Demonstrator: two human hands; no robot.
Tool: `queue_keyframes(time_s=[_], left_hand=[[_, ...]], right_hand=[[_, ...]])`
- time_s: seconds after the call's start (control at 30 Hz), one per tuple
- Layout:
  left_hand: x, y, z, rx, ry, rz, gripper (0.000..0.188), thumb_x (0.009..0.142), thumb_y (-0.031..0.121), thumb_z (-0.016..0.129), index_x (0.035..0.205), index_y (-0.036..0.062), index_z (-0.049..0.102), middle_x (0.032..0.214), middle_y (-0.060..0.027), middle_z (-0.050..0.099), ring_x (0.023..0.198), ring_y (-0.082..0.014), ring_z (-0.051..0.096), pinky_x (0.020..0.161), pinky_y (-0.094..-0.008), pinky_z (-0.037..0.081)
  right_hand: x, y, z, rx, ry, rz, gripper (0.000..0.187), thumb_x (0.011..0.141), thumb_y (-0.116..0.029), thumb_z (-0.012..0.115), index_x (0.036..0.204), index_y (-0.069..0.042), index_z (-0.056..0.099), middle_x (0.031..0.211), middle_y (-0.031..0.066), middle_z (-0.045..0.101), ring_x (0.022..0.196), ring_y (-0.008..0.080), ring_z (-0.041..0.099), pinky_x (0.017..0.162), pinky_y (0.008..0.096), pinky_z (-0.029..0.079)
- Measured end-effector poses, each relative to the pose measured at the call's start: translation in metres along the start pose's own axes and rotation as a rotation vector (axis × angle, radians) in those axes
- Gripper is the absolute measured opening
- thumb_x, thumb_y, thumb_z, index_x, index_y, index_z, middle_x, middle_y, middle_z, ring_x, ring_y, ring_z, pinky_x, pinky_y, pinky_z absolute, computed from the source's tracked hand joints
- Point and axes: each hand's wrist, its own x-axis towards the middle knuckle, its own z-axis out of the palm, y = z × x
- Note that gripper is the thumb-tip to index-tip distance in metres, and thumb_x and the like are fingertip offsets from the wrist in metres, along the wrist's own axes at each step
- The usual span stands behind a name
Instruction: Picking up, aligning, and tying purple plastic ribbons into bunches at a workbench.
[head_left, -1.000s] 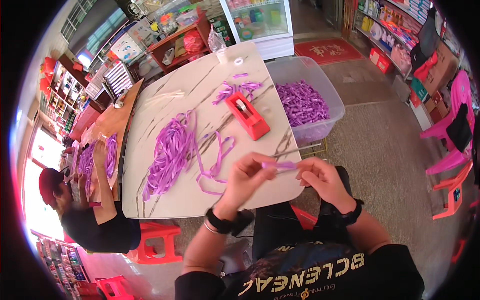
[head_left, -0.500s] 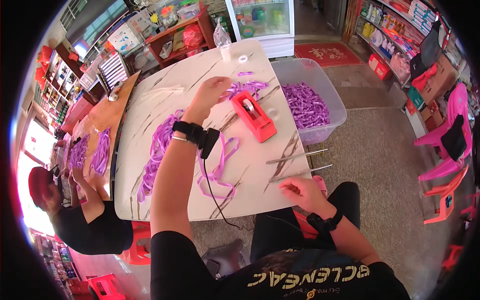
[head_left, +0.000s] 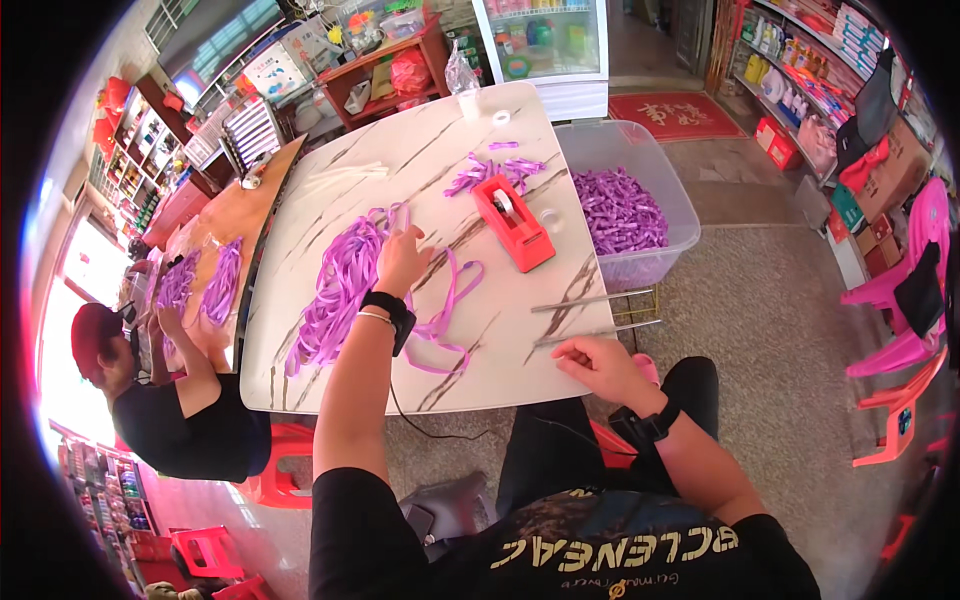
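A long heap of purple ribbons (head_left: 345,275) lies on the left half of the marble-patterned table (head_left: 480,390). At its upper right edge is my left hand (head_left: 402,262), fingers curled in on a ribbon, fingertips partly hidden. Loose ribbon loops (head_left: 440,335) trail to the right of that wrist. My right hand (head_left: 605,372) rests by the table's near right edge, fingers bent together; whatever they may hold cannot be made out. Just beyond it, two thin metal rods (head_left: 590,300) stick out over the edge. A red tape dispenser (head_left: 520,230) stands farther back, beside small folded purple ribbon pieces (head_left: 485,175).
A clear plastic bin (head_left: 680,235) full of folded purple pieces stands against the table's right side. White strips (head_left: 345,175) and a tape roll (head_left: 501,118) lie toward the back. Another person (head_left: 180,420) sits at a wooden table on the left. A black cable (head_left: 425,425) hangs below my left wrist.
My left hand has come back from the small folded pieces to the ribbon heap, moving left and nearer. The right hand has stayed near the table edge. The whole view has shifted slightly.
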Motion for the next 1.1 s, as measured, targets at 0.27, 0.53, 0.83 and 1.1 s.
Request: queue_keyframes(time_s=[0.27, 0.53, 0.83, 1.1], left_hand=[[0.003, -0.021, 0.012, -0.058, -0.141, -0.066, 0.021, 0.073, 0.020, 0.062, 0.083, 0.0026, 0.055, 0.081, -0.0172, 0.059, 0.078, -0.0321, 0.057, 0.071, -0.0354, 0.046], [-0.022, 0.110, -0.130, -0.894, -0.166, 0.192, 0.005, 0.085, 0.003, 0.048, 0.090, 0.0017, 0.047, 0.073, -0.0049, 0.057, 0.068, -0.0100, 0.055, 0.061, -0.0227, 0.044], [-0.075, 0.206, -0.146, -1.074, -0.617, 0.350, 0.009, 0.086, 0.001, 0.046, 0.095, 0.0016, 0.048, 0.077, -0.0061, 0.060, 0.066, -0.0073, 0.056, 0.057, -0.0194, 0.044], [-0.077, 0.210, -0.106, -0.801, -0.266, 0.485, 0.019, 0.080, 0.009, 0.059, 0.093, 0.0024, 0.048, 0.077, -0.0035, 0.056, 0.069, -0.0093, 0.055, 0.054, -0.0208, 0.043]], right_hand=[[0.000, 0.001, -0.003, 0.027, -0.048, -0.008, 0.018, 0.080, -0.016, 0.058, 0.092, -0.003, 0.059, 0.073, 0.0055, 0.060, 0.067, 0.0102, 0.057, 0.062, 0.0237, 0.046], [0.003, 0.008, -0.021, 0.426, -0.172, 0.110, 0.019, 0.083, -0.016, 0.056, 0.095, -0.002, 0.058, 0.083, 0.0019, 0.060, 0.073, 0.0093, 0.056, 0.066, 0.0234, 0.045], [-0.013, -0.109, -0.065, 0.278, 0.043, -0.400, 0.025, 0.087, -0.011, 0.048, 0.109, 0.001, 0.046, 0.102, 0.0037, 0.052, 0.088, 0.0089, 0.052, 0.070, 0.0210, 0.041], [-0.008, -0.101, -0.071, 0.225, 0.105, -0.119, 0.016, 0.089, -0.014, 0.045, 0.095, -0.002, 0.052, 0.071, -0.0008, 0.050, 0.065, 0.0055, 0.049, 0.059, 0.0199, 0.040]])
